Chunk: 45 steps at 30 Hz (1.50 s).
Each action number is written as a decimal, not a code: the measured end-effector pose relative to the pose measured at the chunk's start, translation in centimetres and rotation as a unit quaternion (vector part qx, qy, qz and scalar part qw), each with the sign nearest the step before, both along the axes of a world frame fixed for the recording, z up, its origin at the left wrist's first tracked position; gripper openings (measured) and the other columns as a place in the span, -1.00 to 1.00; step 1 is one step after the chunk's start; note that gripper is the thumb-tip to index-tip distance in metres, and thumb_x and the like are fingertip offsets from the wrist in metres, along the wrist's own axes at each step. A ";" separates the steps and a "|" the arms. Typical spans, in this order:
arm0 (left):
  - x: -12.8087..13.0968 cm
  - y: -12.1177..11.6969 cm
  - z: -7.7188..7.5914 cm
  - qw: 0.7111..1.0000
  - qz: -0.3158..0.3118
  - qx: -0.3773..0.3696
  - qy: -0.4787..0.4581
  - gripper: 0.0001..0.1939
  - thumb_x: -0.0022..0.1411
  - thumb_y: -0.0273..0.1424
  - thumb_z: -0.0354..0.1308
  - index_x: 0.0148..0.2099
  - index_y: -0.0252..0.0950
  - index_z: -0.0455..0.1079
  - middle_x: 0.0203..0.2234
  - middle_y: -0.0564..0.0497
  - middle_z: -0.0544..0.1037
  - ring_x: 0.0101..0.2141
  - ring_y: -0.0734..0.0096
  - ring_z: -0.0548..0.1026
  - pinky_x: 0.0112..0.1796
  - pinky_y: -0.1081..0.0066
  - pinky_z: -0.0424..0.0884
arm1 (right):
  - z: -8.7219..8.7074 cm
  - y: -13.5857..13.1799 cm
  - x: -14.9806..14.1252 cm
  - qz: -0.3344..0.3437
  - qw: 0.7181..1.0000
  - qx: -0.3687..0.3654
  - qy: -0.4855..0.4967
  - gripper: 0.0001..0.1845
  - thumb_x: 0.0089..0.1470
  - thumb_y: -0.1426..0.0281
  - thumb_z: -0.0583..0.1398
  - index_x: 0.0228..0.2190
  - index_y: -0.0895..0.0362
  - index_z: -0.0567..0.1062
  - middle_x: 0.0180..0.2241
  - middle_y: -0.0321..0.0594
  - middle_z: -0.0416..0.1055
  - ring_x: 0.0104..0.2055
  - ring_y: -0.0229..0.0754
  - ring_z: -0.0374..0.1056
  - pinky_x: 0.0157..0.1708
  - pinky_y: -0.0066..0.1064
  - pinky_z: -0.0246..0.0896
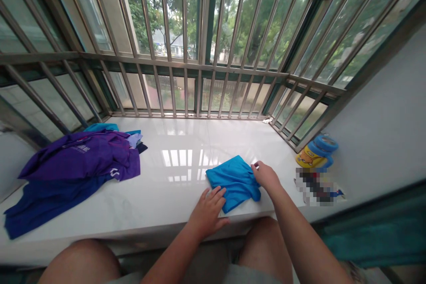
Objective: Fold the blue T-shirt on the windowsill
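Note:
A bright blue piece of clothing (pixel 234 182) lies folded into a rough square on the white ledge, its right side a little wrinkled. My left hand (pixel 208 213) is open at its lower left edge, with spread fingertips resting at the fabric and the thumb pointing right. At the upper right edge of the blue clothing, my right hand (pixel 266 175) has its fingers curled in a pinch against the cloth. How much fabric sits between those fingers is hard to see.
A pile of clothes with a purple shirt (pixel 89 153) on top and dark blue fabric (pixel 56 204) below lies at the left. A blue and yellow bottle (pixel 316 153) stands by the right wall, near a blurred item (pixel 317 186). Metal bars (pixel 199 71) line the window behind the ledge (pixel 173 213).

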State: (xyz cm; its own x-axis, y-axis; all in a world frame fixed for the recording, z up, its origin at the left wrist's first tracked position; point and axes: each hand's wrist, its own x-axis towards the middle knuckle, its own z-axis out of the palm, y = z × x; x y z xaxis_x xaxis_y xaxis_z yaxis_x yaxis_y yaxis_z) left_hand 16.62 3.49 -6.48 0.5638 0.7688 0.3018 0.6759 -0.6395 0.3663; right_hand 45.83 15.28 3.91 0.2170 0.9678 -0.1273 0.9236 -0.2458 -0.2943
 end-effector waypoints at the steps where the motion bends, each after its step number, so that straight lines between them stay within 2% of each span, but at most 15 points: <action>1: 0.1 0.1 -0.1 1.000 -0.005 -0.003 0.001 -0.36 0.36 0.08 0.31 0.32 -0.13 0.40 0.45 -0.13 0.36 0.43 -0.06 0.27 0.42 -0.17 0.12 | -0.3 0.1 -0.8 0.014 1.000 0.002 0.000 -0.57 0.45 0.11 0.09 -0.03 0.15 0.60 -0.10 0.08 0.65 -0.01 0.08 0.57 -0.08 -0.26 0.29; 3: 0.5 0.3 -0.1 1.000 0.008 -0.013 -0.005 -0.26 0.34 0.10 0.32 0.40 -0.15 0.34 0.41 -0.14 0.43 0.39 -0.07 0.34 0.42 -0.20 0.10 | -1.0 0.4 -2.5 0.040 0.999 0.002 0.003 -0.53 0.45 0.04 0.10 -0.01 0.13 0.59 -0.06 0.03 0.65 0.01 0.06 0.56 -0.08 -0.28 0.28; 5: 0.7 0.5 0.4 0.999 0.031 -0.019 -0.015 -0.25 0.34 0.08 0.32 0.42 -0.15 0.33 0.33 -0.16 0.51 0.32 -0.08 0.42 0.41 -0.22 0.11 | -1.7 0.7 -4.2 0.057 0.998 -0.001 0.006 -0.54 0.41 0.05 0.18 0.05 0.15 0.56 0.01 0.04 0.63 0.06 0.06 0.54 -0.07 -0.30 0.27; 8: -0.5 0.3 2.0 0.998 0.044 -0.029 -0.019 -0.52 0.39 -0.07 0.30 0.25 -0.11 0.48 0.21 -0.11 0.60 0.23 -0.04 0.50 0.40 -0.22 0.12 | -2.4 0.3 -6.0 0.074 0.997 -0.015 0.012 -0.58 0.35 0.15 0.27 0.05 0.19 0.56 0.01 0.07 0.62 0.06 0.09 0.53 -0.08 -0.31 0.25; 11: -4.1 -0.6 3.5 0.998 0.032 -0.049 -0.005 -0.69 0.33 -0.22 0.33 0.10 -0.10 0.52 0.17 -0.09 0.61 0.20 -0.02 0.51 0.42 -0.26 0.07 | -2.9 -0.9 -7.2 0.104 0.993 -0.038 0.034 -0.75 0.30 0.20 0.32 -0.19 0.15 0.62 -0.15 -0.01 0.64 -0.07 0.05 0.54 -0.16 -0.32 0.22; 14: -8.6 -2.0 4.5 0.997 0.024 -0.075 0.008 -0.68 0.29 -0.27 0.36 0.08 -0.07 0.51 0.22 -0.07 0.58 0.23 0.00 0.50 0.43 -0.27 0.04 | -3.5 -2.3 -8.5 0.124 0.988 -0.058 0.075 -0.71 0.27 0.16 0.33 -0.39 0.10 0.59 -0.30 -0.13 0.61 -0.24 -0.03 0.52 -0.27 -0.34 0.19; 17: -11.8 -3.0 4.9 0.995 0.020 -0.096 0.016 -0.67 0.31 -0.21 0.38 0.09 -0.04 0.51 0.25 -0.06 0.56 0.26 0.01 0.50 0.43 -0.29 0.07 | -4.1 -3.0 -10.2 0.115 0.986 -0.048 0.114 -0.62 0.32 0.09 0.27 -0.43 0.07 0.56 -0.39 -0.19 0.57 -0.31 -0.07 0.48 -0.33 -0.36 0.16; 19: -12.8 -3.4 4.7 0.995 0.026 -0.095 0.018 -0.65 0.31 -0.18 0.39 0.10 -0.05 0.51 0.27 -0.08 0.55 0.27 0.00 0.50 0.42 -0.29 0.11 | -4.3 -2.8 -11.2 0.097 0.987 -0.018 0.127 -0.67 0.35 0.13 0.24 -0.39 0.06 0.54 -0.37 -0.21 0.57 -0.27 -0.08 0.48 -0.31 -0.37 0.16; 21: -13.0 -3.7 4.3 0.996 0.034 -0.083 0.018 -0.66 0.31 -0.20 0.39 0.09 -0.07 0.52 0.28 -0.09 0.54 0.29 -0.01 0.48 0.41 -0.27 0.16 | -4.1 -2.4 -11.9 0.074 0.988 0.019 0.135 -0.72 0.40 0.18 0.17 -0.30 0.05 0.54 -0.29 -0.20 0.59 -0.19 -0.08 0.50 -0.26 -0.38 0.19; 26: -12.0 -4.4 3.2 0.999 0.031 -0.038 0.014 -0.56 0.30 -0.30 0.37 0.20 -0.07 0.49 0.41 -0.12 0.42 0.40 -0.05 0.37 0.41 -0.26 0.20 | -3.0 -0.2 -11.8 0.020 0.988 0.067 0.136 -0.57 0.54 0.20 -0.11 -0.01 0.09 0.49 -0.07 -0.05 0.61 -0.01 -0.04 0.52 -0.11 -0.36 0.25; 29: -11.1 -4.7 3.1 0.999 0.019 -0.029 0.010 -0.52 0.35 -0.36 0.31 0.28 -0.07 0.45 0.41 -0.12 0.42 0.41 -0.02 0.35 0.41 -0.27 0.21 | -2.5 1.3 -11.4 0.008 0.991 0.050 0.122 -0.60 0.53 0.23 -0.05 0.11 0.14 0.44 -0.05 0.05 0.61 0.00 0.03 0.54 -0.10 -0.31 0.26; 32: -10.2 -5.1 3.0 0.999 0.011 -0.031 -0.001 -0.53 0.38 -0.42 0.25 0.30 -0.09 0.45 0.34 -0.11 0.52 0.38 0.03 0.40 0.42 -0.24 0.22 | -2.1 1.7 -10.5 0.015 0.993 0.025 0.111 -0.57 0.51 0.18 0.02 0.19 0.18 0.40 -0.12 0.07 0.63 -0.02 0.08 0.57 -0.13 -0.28 0.26; 37: -9.4 -5.9 2.5 0.998 -0.001 -0.054 -0.020 -0.54 0.37 -0.43 0.24 0.28 -0.08 0.46 0.26 -0.08 0.60 0.31 0.08 0.50 0.41 -0.21 0.26 | -2.1 -1.2 -9.0 0.049 0.995 0.003 0.086 -0.48 0.47 0.07 0.09 0.23 0.15 0.35 -0.17 0.00 0.64 -0.08 0.09 0.57 -0.19 -0.30 0.23; 41: -9.2 -6.1 2.2 0.998 0.003 -0.047 -0.040 -0.60 0.38 -0.41 0.24 0.23 -0.08 0.50 0.26 -0.11 0.60 0.27 0.06 0.54 0.37 -0.19 0.35 | -3.0 -3.9 -8.4 0.105 0.994 -0.016 0.022 -0.66 0.48 0.23 0.08 0.15 0.10 0.40 -0.15 0.02 0.64 -0.10 0.07 0.57 -0.21 -0.32 0.18; 45: -9.1 -6.0 2.4 0.997 0.002 -0.056 -0.050 -0.60 0.39 -0.39 0.24 0.24 -0.07 0.50 0.23 -0.12 0.61 0.25 0.05 0.56 0.37 -0.18 0.35 | -3.1 -4.9 -7.5 0.072 0.997 0.028 -0.001 -0.67 0.53 0.27 -0.04 0.12 0.06 0.42 -0.23 -0.01 0.63 -0.17 0.07 0.57 -0.22 -0.30 0.15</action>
